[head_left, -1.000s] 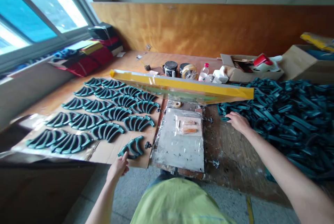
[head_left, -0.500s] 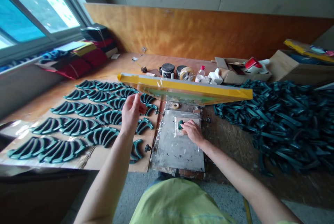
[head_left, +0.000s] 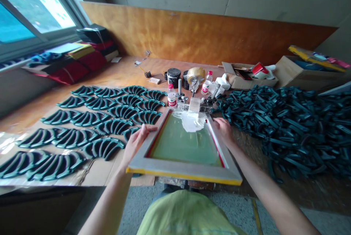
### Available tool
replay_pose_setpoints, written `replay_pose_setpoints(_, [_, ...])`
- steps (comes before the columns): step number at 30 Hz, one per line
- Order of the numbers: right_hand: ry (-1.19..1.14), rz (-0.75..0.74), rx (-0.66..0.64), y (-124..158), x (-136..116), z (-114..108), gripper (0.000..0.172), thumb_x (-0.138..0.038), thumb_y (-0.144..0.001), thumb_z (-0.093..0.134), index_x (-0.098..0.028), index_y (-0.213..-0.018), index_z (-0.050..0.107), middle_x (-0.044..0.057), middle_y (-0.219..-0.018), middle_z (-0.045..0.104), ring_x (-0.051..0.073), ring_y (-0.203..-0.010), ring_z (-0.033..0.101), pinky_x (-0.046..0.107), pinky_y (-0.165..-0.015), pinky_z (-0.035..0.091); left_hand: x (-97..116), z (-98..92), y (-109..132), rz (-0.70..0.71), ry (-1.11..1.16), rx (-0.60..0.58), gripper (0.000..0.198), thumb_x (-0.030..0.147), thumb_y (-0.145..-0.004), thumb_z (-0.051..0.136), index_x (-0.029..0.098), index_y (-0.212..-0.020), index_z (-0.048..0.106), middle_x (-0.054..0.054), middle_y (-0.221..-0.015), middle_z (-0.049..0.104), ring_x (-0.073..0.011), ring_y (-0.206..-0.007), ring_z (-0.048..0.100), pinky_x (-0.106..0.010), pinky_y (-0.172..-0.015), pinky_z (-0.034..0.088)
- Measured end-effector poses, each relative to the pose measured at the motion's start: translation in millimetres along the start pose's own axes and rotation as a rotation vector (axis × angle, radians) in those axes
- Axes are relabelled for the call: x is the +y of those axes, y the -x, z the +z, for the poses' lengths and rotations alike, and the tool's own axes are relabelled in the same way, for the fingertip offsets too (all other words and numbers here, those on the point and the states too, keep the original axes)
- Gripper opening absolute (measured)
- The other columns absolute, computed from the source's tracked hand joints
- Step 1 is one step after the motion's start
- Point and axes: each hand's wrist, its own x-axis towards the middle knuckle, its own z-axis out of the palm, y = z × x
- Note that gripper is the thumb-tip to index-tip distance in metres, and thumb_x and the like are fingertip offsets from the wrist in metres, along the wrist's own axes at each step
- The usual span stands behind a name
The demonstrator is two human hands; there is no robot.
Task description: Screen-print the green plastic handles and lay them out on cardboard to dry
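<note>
A screen-printing frame (head_left: 183, 167) with a green mesh and grey border lies lowered in front of me. White ink (head_left: 192, 123) and a squeegee (head_left: 194, 106) sit at its far end. My left hand (head_left: 136, 142) grips the frame's left rail, thumb on top. My right hand (head_left: 224, 131) holds the right rail. Rows of curved dark-green plastic parts (head_left: 90, 132) lie on cardboard (head_left: 104, 169) to the left. A big heap of the same green parts (head_left: 296, 125) fills the right side.
Behind the frame stand a black jar (head_left: 173, 77), a tape roll (head_left: 195, 73) and small bottles (head_left: 171, 99). Cardboard boxes (head_left: 248, 78) sit at the back right. Red and black items (head_left: 79, 63) are stacked by the window. A wooden board (head_left: 205, 34) backs the bench.
The frame was raised; now it is swung down flat. My right hand left a green part on the plate and moved to the right rail. My left hand moved to the left rail.
</note>
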Motion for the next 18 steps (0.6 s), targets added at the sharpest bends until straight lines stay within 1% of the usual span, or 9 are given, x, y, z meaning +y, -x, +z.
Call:
replay_pose_setpoints(2, [-0.023, 0.001, 0.079, -24.2, -3.4, -10.6, 0.040, -0.027, -0.093, 0.047, -0.019, -0.131, 0.058, 0.013, -0.125, 0.060, 0.028, -0.116, 0.055, 0.045, -0.099, 0.044, -32.7, -3.3, 12.9, -0.154, -0.034, -0.054, 0.064, 0.064, -0.076, 0.062, 0.017, -0.119, 0.067, -0.005, -0.086, 0.072, -0.0200, -0.071, 0.065, -0.027, -0.061, 0.050])
replay_pose_setpoints(4, [-0.034, -0.088, 0.087, -49.1, -20.9, -11.4, 0.048, -0.026, -0.088, 0.059, -0.019, -0.135, 0.053, 0.012, -0.135, 0.054, 0.027, -0.123, 0.050, 0.042, -0.104, 0.043, -66.2, -1.5, 18.5, -0.219, -0.036, -0.071, 0.078, 0.062, -0.075, 0.065, 0.020, -0.139, 0.051, -0.002, -0.081, 0.070, -0.0178, -0.064, 0.063, -0.027, -0.057, 0.049])
replay_pose_setpoints(6, [0.010, -0.172, -0.003, -69.5, -43.0, -5.0, 0.052, -0.021, -0.082, 0.066, -0.018, -0.132, 0.053, 0.012, -0.133, 0.055, 0.027, -0.122, 0.051, 0.039, -0.100, 0.045, -94.2, 2.5, 18.5, -0.214, -0.063, -0.070, 0.085, 0.060, -0.076, 0.064, 0.022, -0.148, 0.038, 0.001, -0.074, 0.066, -0.0149, -0.059, 0.060, -0.025, -0.055, 0.047])
replay_pose_setpoints(9, [0.096, -0.155, -0.230, -81.6, -65.7, 9.1, 0.033, -0.016, -0.081, 0.067, -0.017, -0.113, 0.061, 0.010, -0.108, 0.067, 0.024, -0.100, 0.061, 0.033, -0.083, 0.049, -117.7, 6.4, 14.6, -0.197, -0.133, -0.058, 0.081, 0.060, -0.079, 0.060, 0.022, -0.147, 0.040, 0.004, -0.068, 0.060, -0.0127, -0.057, 0.056, -0.023, -0.055, 0.045])
replay_pose_setpoints(11, [0.125, -0.118, -0.331, -73.9, -70.1, 16.5, 0.019, -0.016, -0.081, 0.065, -0.016, -0.100, 0.064, 0.009, -0.096, 0.069, 0.023, -0.089, 0.062, 0.031, -0.076, 0.048, -122.7, 6.6, 12.8, -0.203, -0.152, -0.055, 0.079, 0.061, -0.078, 0.058, 0.021, -0.145, 0.043, 0.004, -0.069, 0.060, -0.0133, -0.059, 0.057, -0.024, -0.056, 0.046])
replay_pose_setpoints(13, [0.126, -0.149, -0.349, -55.3, -68.7, 18.7, 0.012, -0.013, -0.081, 0.062, -0.016, -0.092, 0.065, 0.009, -0.091, 0.069, 0.023, -0.088, 0.062, 0.030, -0.076, 0.046, -123.5, 6.1, 12.4, -0.207, -0.159, -0.050, 0.078, 0.062, -0.078, 0.058, 0.020, -0.143, 0.047, 0.003, -0.071, 0.062, -0.0144, -0.061, 0.058, -0.024, -0.057, 0.046])
replay_pose_setpoints(14, [0.114, -0.198, -0.344, -43.7, -66.7, 17.4, 0.013, -0.009, -0.081, 0.059, -0.016, -0.090, 0.065, 0.008, -0.090, 0.069, 0.022, -0.090, 0.061, 0.030, -0.076, 0.046, -123.4, 6.0, 12.5, -0.205, -0.160, -0.045, 0.077, 0.062, -0.078, 0.058, 0.019, -0.142, 0.048, 0.002, -0.071, 0.063, -0.0149, -0.063, 0.059, -0.025, -0.058, 0.047])
replay_pose_setpoints(16, [0.063, -0.328, -0.349, -21.8, -61.5, 9.8, 0.023, -0.001, -0.080, 0.052, -0.017, -0.089, 0.066, 0.007, -0.090, 0.069, 0.021, -0.091, 0.060, 0.028, -0.076, 0.045, -123.6, 6.4, 12.9, -0.195, -0.160, -0.035, 0.076, 0.062, -0.078, 0.058, 0.019, -0.140, 0.050, 0.001, -0.073, 0.064, -0.0159, -0.065, 0.060, -0.026, -0.061, 0.048])
replay_pose_setpoints(18, [0.000, -0.436, -0.384, -8.6, -56.0, -1.5, 0.031, 0.003, -0.078, 0.049, -0.019, -0.090, 0.067, 0.005, -0.090, 0.069, 0.019, -0.090, 0.059, 0.027, -0.074, 0.044, -124.4, 7.3, 13.4, -0.191, -0.160, -0.026, 0.076, 0.062, -0.078, 0.057, 0.018, -0.139, 0.051, 0.000, -0.074, 0.065, -0.0168, -0.066, 0.061, -0.027, -0.062, 0.049])
